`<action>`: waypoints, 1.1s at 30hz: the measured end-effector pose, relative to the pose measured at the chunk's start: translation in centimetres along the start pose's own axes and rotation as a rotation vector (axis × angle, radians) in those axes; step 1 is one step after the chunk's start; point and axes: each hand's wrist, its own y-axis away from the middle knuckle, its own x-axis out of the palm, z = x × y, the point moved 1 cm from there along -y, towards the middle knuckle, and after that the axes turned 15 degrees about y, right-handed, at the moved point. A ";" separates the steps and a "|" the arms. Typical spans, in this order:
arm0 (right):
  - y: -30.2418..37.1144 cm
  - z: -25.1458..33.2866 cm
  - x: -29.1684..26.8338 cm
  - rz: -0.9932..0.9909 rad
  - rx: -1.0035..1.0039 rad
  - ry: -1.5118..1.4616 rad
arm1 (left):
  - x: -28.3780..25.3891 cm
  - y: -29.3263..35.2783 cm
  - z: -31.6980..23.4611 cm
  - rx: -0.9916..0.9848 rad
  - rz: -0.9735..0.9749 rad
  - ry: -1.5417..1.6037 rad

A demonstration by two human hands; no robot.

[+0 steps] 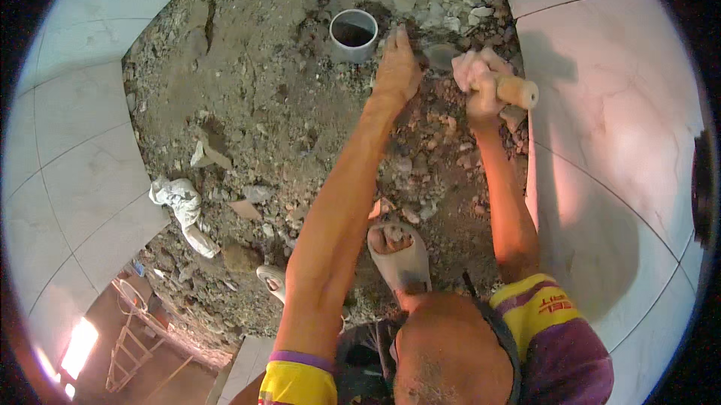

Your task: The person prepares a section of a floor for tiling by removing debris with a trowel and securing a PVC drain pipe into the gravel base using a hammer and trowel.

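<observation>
Head view looks straight down on a patch of broken, rubble-strewn ground framed by pale tiled surfaces on the left and right of the frame. At the lower left a crumpled white rag lies on the dirt near the tile edge, and below it a wooden ladder shows through a gap. Near the top centre a short grey pipe stands open-mouthed out of the debris. Just right of the pipe, the left hand lies flat with fingers together and stretched forward, pressed onto the rubble beside the pipe's rim. Right of that, the right hand is closed in a fist around a wooden handle, whose butt end sticks out toward the right tile. The trowel blade on that handle points left, its metal tip resting in the dirt between the two hands, close to the left fingertips. In the lower centre a foot in a tan sandal stands among loose stones, with the toe of another sandal to its left.
</observation>
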 end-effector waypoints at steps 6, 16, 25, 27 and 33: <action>-5.5 5.8 -0.7 -0.190 -0.034 -0.009 | -0.4 -6.7 -0.7 0.007 -0.082 0.257; 2.0 9.3 -1.3 -0.265 -0.001 0.232 | 3.1 -9.8 -3.7 -0.280 -0.344 0.421; -2.1 11.7 -3.8 -0.241 -0.054 0.129 | 0.3 -0.8 -7.3 -0.250 -0.210 0.666; -4.1 11.2 -3.6 -0.169 -0.039 0.026 | -5.2 5.2 -8.5 -0.388 0.033 0.523; -12.2 -6.4 -1.7 -0.313 -0.324 0.704 | -23.6 17.1 -5.3 -0.628 0.499 0.044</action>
